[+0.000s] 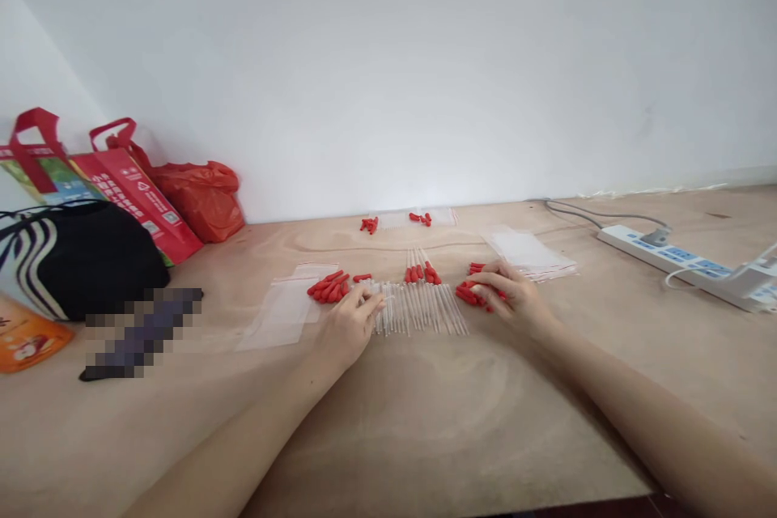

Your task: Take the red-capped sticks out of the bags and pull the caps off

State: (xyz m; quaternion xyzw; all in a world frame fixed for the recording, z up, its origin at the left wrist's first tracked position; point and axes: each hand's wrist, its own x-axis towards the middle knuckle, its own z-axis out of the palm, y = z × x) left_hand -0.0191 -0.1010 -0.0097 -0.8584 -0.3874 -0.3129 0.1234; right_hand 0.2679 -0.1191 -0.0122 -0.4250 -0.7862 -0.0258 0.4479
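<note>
A row of thin clear sticks (418, 309) lies side by side on the wooden table. My left hand (350, 327) is at the row's left end, thumb and fingertips pinched on a clear stick. Beside that hand rests a pile of small red finger-shaped pieces (329, 288). My right hand (515, 297) reaches over another red pile (466, 293), its fingers closed around a red piece that they partly hide. Beyond the row, several sticks with red ends (422, 272) lie together, their clear shafts pointing to the wall.
Flat clear zip bags lie on the left (282, 309) and right (531, 253). Near the wall is another clear bag (392, 218) with red pieces. A white power strip (673, 257) with cables sits at right. Carrier bags (137, 194) and a black drawstring bag (100, 259) stand at left.
</note>
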